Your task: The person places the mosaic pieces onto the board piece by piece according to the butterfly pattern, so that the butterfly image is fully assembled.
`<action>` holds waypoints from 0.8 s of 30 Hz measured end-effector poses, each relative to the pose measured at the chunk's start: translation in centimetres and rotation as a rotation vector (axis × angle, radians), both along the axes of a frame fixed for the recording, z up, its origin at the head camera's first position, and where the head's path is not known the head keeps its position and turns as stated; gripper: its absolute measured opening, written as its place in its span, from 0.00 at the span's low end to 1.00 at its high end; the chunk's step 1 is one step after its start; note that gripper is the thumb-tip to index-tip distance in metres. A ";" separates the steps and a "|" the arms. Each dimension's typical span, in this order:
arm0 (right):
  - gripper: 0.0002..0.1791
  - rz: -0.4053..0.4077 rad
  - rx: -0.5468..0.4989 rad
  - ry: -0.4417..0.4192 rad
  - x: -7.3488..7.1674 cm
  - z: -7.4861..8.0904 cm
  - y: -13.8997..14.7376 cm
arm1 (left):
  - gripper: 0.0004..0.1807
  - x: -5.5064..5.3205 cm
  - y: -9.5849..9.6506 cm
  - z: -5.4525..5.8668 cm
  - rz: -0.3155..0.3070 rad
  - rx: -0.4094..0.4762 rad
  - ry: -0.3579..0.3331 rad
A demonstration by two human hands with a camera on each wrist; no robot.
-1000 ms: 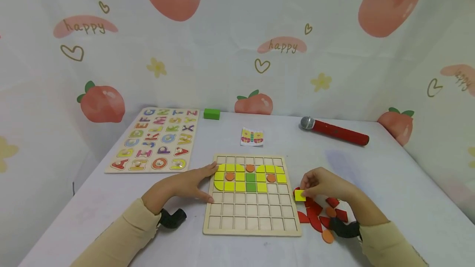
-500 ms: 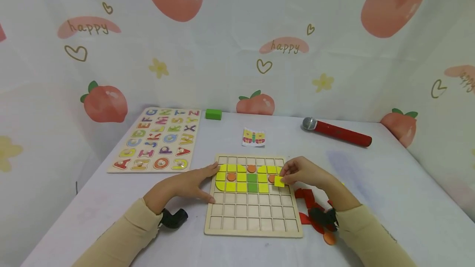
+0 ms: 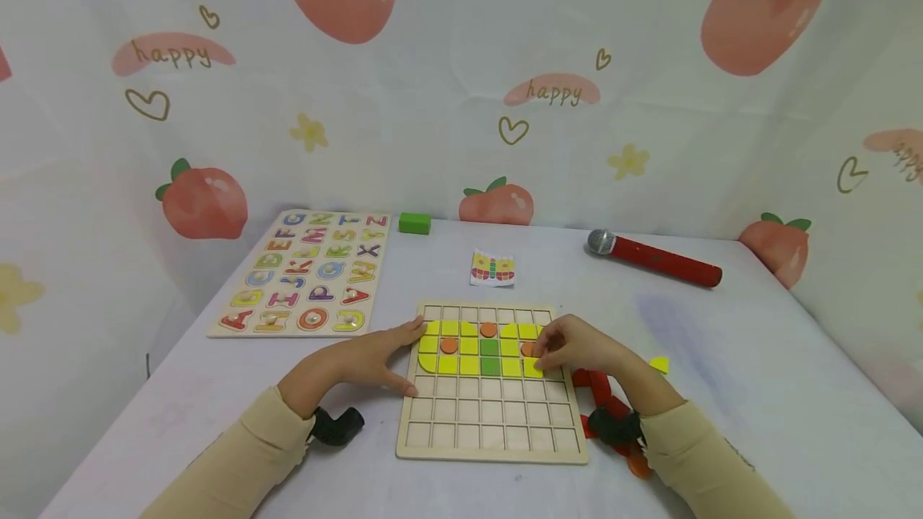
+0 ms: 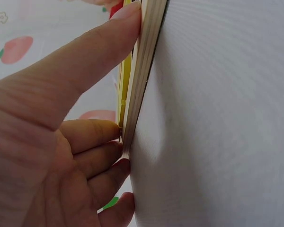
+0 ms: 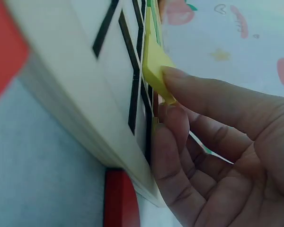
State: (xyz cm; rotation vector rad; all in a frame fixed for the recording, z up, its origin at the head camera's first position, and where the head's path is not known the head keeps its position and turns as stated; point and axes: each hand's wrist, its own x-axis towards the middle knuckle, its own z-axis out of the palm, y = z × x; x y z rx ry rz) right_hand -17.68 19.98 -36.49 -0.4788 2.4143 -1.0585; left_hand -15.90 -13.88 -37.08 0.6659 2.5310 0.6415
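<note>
Near the middle of the head view, the right hand (image 3: 587,349) pinches a yellow square (image 3: 533,368) between thumb and finger, over the right part of a wooden board (image 3: 494,456). In the right wrist view the square tips at an angle to the board's face, one edge down at the grid. Left of centre, the left hand (image 3: 364,356) lies with thumb and fingers spread apart, their tips touching the board's left edge.

On the board's upper half, yellow tiles (image 3: 448,364) sit in the grid around two green squares (image 3: 490,366), one above the other, with an orange disc (image 3: 488,330) just above them. Two more orange discs lie among the yellow, the one on the right partly covered by fingers.

Just right of the board, partly hidden by the right arm, are red pieces (image 3: 598,388); a yellow piece (image 3: 659,364) shows beyond that arm. Above the board is a small picture card (image 3: 493,269). Further out are a letter puzzle (image 3: 304,271) at the left, a green block (image 3: 414,223) at the table's far edge, and a red microphone (image 3: 658,259) towards the upper right.
</note>
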 end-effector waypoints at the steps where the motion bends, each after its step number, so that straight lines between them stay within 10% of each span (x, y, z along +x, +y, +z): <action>1: 0.09 0.005 0.005 0.007 0.0 0.0 0.0 | 0.55 0.0 0.0 0.0 0.003 -0.003 -0.002; 24: 0.09 -0.087 0.047 0.031 0.5 1.7 3.7 | 0.55 0.0 -0.1 -0.3 -0.002 -0.008 0.015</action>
